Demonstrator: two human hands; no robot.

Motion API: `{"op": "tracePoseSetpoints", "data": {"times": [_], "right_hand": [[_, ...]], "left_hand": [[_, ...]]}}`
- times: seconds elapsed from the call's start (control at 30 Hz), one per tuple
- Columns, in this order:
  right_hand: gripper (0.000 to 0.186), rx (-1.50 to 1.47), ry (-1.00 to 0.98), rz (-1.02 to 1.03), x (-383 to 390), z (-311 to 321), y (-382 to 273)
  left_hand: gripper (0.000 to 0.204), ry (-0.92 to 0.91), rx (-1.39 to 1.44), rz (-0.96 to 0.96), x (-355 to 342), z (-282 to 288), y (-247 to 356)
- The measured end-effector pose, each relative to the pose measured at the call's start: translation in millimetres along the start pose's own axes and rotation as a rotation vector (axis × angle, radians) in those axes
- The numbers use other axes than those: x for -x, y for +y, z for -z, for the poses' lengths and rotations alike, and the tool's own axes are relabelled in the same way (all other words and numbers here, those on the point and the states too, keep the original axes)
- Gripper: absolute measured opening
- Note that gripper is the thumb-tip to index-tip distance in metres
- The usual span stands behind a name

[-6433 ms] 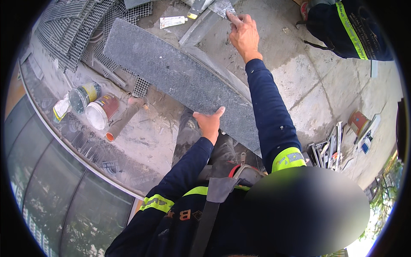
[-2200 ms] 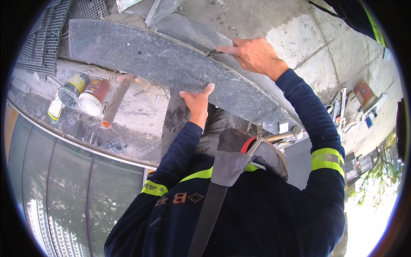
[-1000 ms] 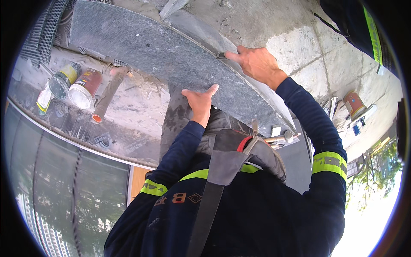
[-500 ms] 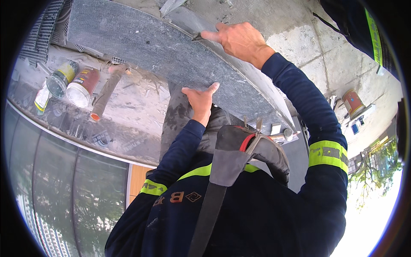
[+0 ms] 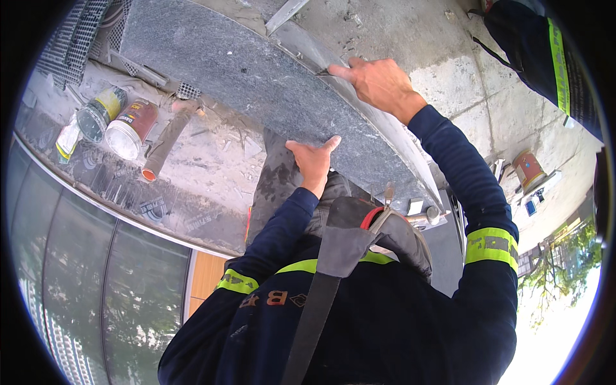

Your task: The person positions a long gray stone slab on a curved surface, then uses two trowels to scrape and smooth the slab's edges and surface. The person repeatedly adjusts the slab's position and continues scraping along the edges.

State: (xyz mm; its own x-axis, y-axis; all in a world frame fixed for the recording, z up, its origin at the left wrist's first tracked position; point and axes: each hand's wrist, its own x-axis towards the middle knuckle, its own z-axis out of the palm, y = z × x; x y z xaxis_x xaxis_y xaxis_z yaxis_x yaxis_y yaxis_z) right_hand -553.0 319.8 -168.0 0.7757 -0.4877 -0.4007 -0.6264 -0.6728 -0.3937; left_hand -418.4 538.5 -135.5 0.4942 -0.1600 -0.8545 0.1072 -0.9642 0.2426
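Note:
A long grey stone slab [image 5: 256, 70] lies slanting across my view, with a pale strip standing along its far edge. At its near edge is my left hand [image 5: 312, 163], the thumb raised by the edge and the fingers partly hidden at the stone. My right hand [image 5: 384, 85] reaches over to the far edge, index finger stretched along it and the other fingers curled out of sight. A small dark bit shows under that index fingertip; I cannot make out what it is. Below the slab are my legs in grey trousers [image 5: 273, 173].
At the left stand a red-brown tub [image 5: 133, 125], a clear tub [image 5: 99, 115] and a cardboard tube [image 5: 168, 141]. Black plastic grating [image 5: 74, 42] lies behind them. A hammer [image 5: 427, 218] rests near the slab's right end. Another person [image 5: 532, 58] is at the far right, beyond a second tub [image 5: 529, 168].
The slab and both my hands have shifted slightly right and nearer to me. My grip looks the same. The view has moved a little too.

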Motion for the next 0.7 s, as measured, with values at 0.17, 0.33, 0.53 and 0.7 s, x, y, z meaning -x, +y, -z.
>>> {"op": "tracePoseSetpoints", "data": {"times": [0.17,0.33,0.53,0.7], "right_hand": [[0.069,0.089,0.092,-0.007,-42,19,-4],[0.064,0.015,-0.062,-0.074,-49,31,-10],[0.066,0.026,0.076,-0.068,-44,20,-13],[0.069,-0.006,-0.008,-0.149,-76,33,-19]], "left_hand": [[0.096,-0.019,0.036,0.009,0,1,1],[0.108,0.048,-0.006,-0.065,-7,-3,-12],[0.11,-0.014,0.061,0.024,-5,0,-3],[0.113,-0.036,0.048,-0.018,-5,1,-5]]}}
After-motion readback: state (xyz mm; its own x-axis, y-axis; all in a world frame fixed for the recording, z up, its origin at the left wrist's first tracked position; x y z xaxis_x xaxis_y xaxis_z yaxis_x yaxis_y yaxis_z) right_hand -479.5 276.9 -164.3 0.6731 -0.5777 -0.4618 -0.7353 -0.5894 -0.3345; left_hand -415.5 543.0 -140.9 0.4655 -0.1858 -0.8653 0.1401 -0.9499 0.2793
